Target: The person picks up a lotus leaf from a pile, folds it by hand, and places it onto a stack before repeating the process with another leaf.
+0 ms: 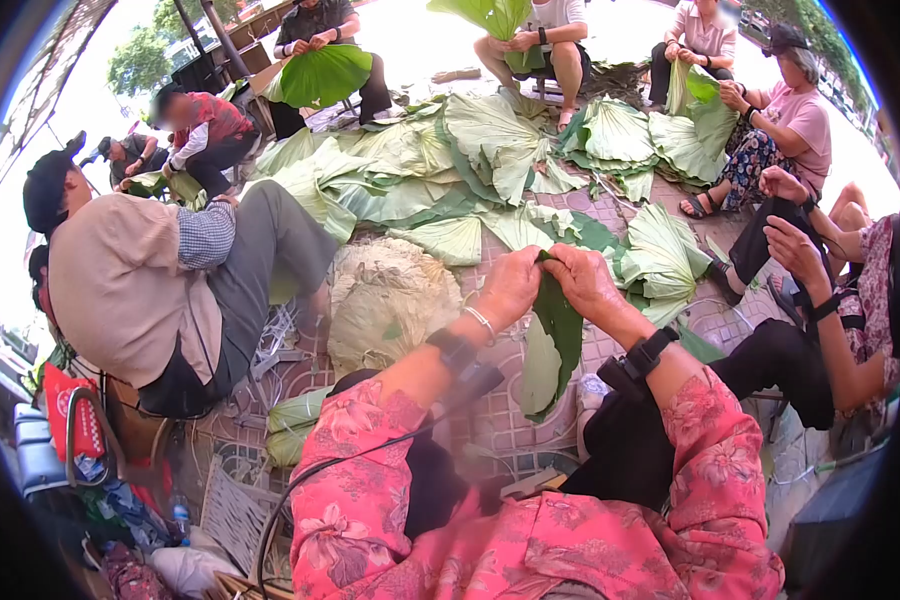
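1. Left hand (510, 287): fingers closed, pinching the top edge of a large dark-green folded leaf (557, 335). A pale bracelet is on the wrist.
2. Right hand (588, 280): fingers closed on the same edge, just beside the left hand.
3. The leaf hangs down from both hands, above the pinkish patterned paving (490, 440); its paler underside faces partly outward.
4. Beyond the hands, a broad heap of overlapping pale-green leaves (410, 180) lies on the paving.
5. Near the left forearm, a round, cream-coloured stack of dry leaves (390, 300) sits on the paving.
6. A seated person in a beige top (140, 280) is to the left; a seated person in a pink top (798, 130) is at far right, holding a green leaf.
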